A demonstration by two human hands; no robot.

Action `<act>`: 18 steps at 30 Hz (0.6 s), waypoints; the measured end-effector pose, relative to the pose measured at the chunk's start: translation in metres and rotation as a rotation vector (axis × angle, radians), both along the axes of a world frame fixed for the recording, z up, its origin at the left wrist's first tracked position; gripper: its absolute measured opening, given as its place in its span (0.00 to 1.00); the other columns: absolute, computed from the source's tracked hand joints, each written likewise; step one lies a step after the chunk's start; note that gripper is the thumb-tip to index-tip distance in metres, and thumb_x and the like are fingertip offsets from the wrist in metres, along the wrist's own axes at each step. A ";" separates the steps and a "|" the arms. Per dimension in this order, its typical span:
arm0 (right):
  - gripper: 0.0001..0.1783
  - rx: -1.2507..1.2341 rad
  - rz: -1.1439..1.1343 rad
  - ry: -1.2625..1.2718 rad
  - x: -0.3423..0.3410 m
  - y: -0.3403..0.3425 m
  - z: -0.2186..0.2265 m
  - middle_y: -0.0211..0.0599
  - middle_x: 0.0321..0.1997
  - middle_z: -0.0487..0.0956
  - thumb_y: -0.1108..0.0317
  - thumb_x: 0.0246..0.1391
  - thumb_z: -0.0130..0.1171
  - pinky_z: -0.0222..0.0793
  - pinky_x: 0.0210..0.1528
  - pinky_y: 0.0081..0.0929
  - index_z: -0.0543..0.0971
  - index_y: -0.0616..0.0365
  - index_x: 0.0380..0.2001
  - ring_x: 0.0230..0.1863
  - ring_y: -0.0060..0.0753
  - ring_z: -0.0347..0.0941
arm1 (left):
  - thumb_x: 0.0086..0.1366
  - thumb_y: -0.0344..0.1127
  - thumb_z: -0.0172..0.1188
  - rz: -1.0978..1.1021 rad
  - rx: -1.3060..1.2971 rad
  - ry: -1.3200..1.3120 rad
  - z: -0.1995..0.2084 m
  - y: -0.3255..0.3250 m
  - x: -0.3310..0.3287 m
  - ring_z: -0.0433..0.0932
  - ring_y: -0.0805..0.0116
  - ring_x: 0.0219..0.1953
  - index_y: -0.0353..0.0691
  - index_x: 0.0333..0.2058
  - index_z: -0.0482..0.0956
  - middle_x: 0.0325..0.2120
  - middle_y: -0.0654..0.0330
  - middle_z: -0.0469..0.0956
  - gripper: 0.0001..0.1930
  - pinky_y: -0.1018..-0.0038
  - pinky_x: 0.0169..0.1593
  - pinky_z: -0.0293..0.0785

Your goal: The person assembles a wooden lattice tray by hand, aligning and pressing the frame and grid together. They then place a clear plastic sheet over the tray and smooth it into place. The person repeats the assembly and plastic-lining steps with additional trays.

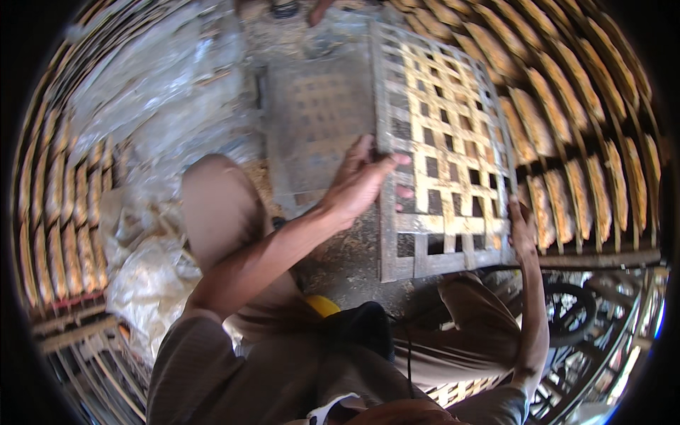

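Note:
A woven bamboo lattice tray (pixel 443 225) with a grey wooden rim is held up in front of me, tilted, by both hands. My left hand (pixel 363 176) is closed on its left rim, with fingertips showing over the lattice. My right hand (pixel 523 225) grips the right rim near the close corner; some of its fingers are hidden. Left of the tray, a flat panel covered with cloudy plastic (pixel 319 127) lies low down, and a lattice pattern shows through it.
Racks of tan slabs (pixel 542 134) rise on the right, with another slab rack (pixel 64 248) at the left. Clear plastic sheets (pixel 156 106) spread at the far left; crumpled plastic (pixel 152 262) lies beside my left knee (pixel 219 205). A black tyre (pixel 574 315) is at lower right.

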State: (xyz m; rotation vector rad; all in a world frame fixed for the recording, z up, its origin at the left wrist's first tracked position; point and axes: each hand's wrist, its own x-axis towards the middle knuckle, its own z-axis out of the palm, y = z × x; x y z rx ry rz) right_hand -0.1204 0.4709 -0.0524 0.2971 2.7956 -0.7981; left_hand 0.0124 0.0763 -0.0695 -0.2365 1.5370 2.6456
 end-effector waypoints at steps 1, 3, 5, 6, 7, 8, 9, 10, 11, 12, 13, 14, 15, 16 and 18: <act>0.54 0.007 0.052 -0.020 -0.002 -0.011 0.010 0.53 0.65 0.74 0.25 0.63 0.47 0.68 0.61 0.42 0.67 0.68 0.69 0.62 0.44 0.71 | 0.75 0.45 0.58 -0.006 0.019 0.122 0.002 -0.004 -0.001 0.86 0.53 0.46 0.35 0.68 0.58 0.56 0.45 0.76 0.32 0.66 0.41 0.90; 0.59 0.078 0.154 -0.083 -0.018 -0.013 0.009 0.55 0.70 0.70 0.21 0.62 0.41 0.67 0.65 0.46 0.61 0.66 0.73 0.65 0.50 0.70 | 0.76 0.45 0.54 -0.042 0.003 0.342 0.009 -0.005 -0.002 0.85 0.52 0.50 0.38 0.72 0.55 0.57 0.44 0.76 0.33 0.63 0.44 0.89; 0.57 0.080 0.222 -0.139 -0.034 0.029 -0.032 0.54 0.68 0.70 0.21 0.63 0.38 0.66 0.64 0.46 0.60 0.65 0.73 0.63 0.51 0.72 | 0.78 0.42 0.50 -0.132 -0.034 0.550 0.020 0.003 -0.001 0.83 0.52 0.53 0.41 0.75 0.51 0.59 0.43 0.75 0.33 0.59 0.49 0.88; 0.56 -0.029 0.238 -0.213 -0.031 0.030 -0.037 0.53 0.66 0.70 0.21 0.63 0.38 0.66 0.62 0.45 0.60 0.65 0.71 0.61 0.50 0.72 | 0.77 0.37 0.48 -0.179 -0.059 0.684 0.026 0.007 0.000 0.78 0.49 0.60 0.46 0.77 0.47 0.64 0.43 0.71 0.34 0.52 0.59 0.81; 0.54 -0.224 0.255 -0.322 -0.029 0.024 -0.045 0.52 0.64 0.70 0.22 0.64 0.38 0.67 0.61 0.44 0.61 0.64 0.70 0.60 0.49 0.72 | 0.74 0.35 0.52 -0.248 0.000 0.647 0.031 0.012 0.006 0.69 0.46 0.68 0.49 0.76 0.53 0.70 0.45 0.65 0.34 0.44 0.70 0.66; 0.53 -0.456 0.244 -0.447 -0.025 0.018 -0.051 0.51 0.63 0.70 0.23 0.64 0.38 0.67 0.59 0.43 0.62 0.64 0.69 0.58 0.48 0.72 | 0.72 0.34 0.54 -0.263 -0.169 0.745 0.027 0.018 0.006 0.66 0.46 0.70 0.51 0.75 0.56 0.71 0.46 0.63 0.34 0.43 0.72 0.62; 0.51 -0.734 0.224 -0.618 -0.018 0.007 -0.059 0.50 0.61 0.70 0.24 0.65 0.38 0.67 0.57 0.42 0.62 0.64 0.67 0.57 0.47 0.72 | 0.71 0.34 0.56 -0.272 -0.348 0.831 0.021 0.023 0.006 0.63 0.46 0.72 0.52 0.74 0.59 0.72 0.47 0.61 0.34 0.42 0.74 0.58; 0.49 -0.986 0.185 -0.814 -0.009 -0.006 -0.066 0.49 0.59 0.70 0.25 0.65 0.38 0.67 0.55 0.41 0.63 0.63 0.66 0.55 0.46 0.72 | 0.69 0.33 0.58 -0.287 -0.530 0.915 0.016 0.025 0.005 0.59 0.46 0.74 0.54 0.73 0.62 0.73 0.48 0.59 0.34 0.41 0.75 0.55; 0.48 -1.169 0.150 -1.009 -0.003 -0.018 -0.072 0.48 0.58 0.70 0.26 0.66 0.39 0.67 0.53 0.40 0.63 0.63 0.65 0.54 0.45 0.72 | 0.67 0.32 0.59 -0.279 -0.697 0.962 0.013 0.028 0.008 0.57 0.47 0.75 0.55 0.71 0.66 0.74 0.49 0.57 0.33 0.41 0.76 0.52; 0.46 -1.342 0.118 -1.256 0.006 -0.029 -0.079 0.47 0.56 0.70 0.27 0.66 0.39 0.68 0.51 0.39 0.64 0.63 0.63 0.52 0.43 0.72 | 0.65 0.31 0.60 -0.275 -0.863 1.010 0.010 0.031 0.012 0.55 0.47 0.76 0.56 0.68 0.71 0.75 0.50 0.56 0.32 0.42 0.77 0.49; 0.45 -1.426 0.102 -1.427 0.011 -0.037 -0.086 0.46 0.54 0.70 0.28 0.67 0.39 0.68 0.50 0.38 0.65 0.62 0.62 0.51 0.42 0.72 | 0.64 0.30 0.61 -0.263 -0.922 1.035 0.003 0.034 0.014 0.57 0.47 0.75 0.53 0.65 0.75 0.74 0.49 0.58 0.30 0.41 0.76 0.52; 0.43 -1.494 0.085 -1.576 0.015 -0.043 -0.093 0.45 0.53 0.70 0.29 0.68 0.39 0.68 0.48 0.37 0.65 0.62 0.60 0.49 0.41 0.71 | 0.63 0.30 0.61 -0.304 -0.889 1.005 0.004 0.035 0.017 0.59 0.49 0.74 0.49 0.62 0.78 0.72 0.48 0.63 0.27 0.45 0.76 0.54; 0.42 -1.533 0.085 -1.662 0.014 -0.050 -0.100 0.44 0.51 0.70 0.30 0.68 0.39 0.68 0.46 0.36 0.66 0.62 0.59 0.48 0.40 0.71 | 0.63 0.30 0.61 -0.335 -0.891 0.973 0.004 0.035 0.020 0.62 0.50 0.73 0.46 0.60 0.80 0.70 0.48 0.65 0.25 0.47 0.75 0.58; 0.40 -1.572 0.051 -1.753 0.017 -0.051 -0.105 0.43 0.49 0.70 0.30 0.69 0.39 0.68 0.44 0.35 0.66 0.61 0.58 0.46 0.39 0.71 | 0.63 0.30 0.62 -0.368 -0.888 0.948 0.007 0.033 0.022 0.65 0.52 0.71 0.44 0.58 0.81 0.69 0.48 0.68 0.23 0.50 0.74 0.61; 0.38 -1.618 -0.002 -1.871 0.017 -0.055 -0.115 0.41 0.46 0.70 0.32 0.70 0.40 0.69 0.40 0.33 0.68 0.61 0.55 0.43 0.36 0.71 | 0.63 0.30 0.61 -0.343 -0.887 0.927 0.006 0.032 0.026 0.69 0.51 0.68 0.43 0.57 0.82 0.66 0.48 0.71 0.22 0.53 0.71 0.67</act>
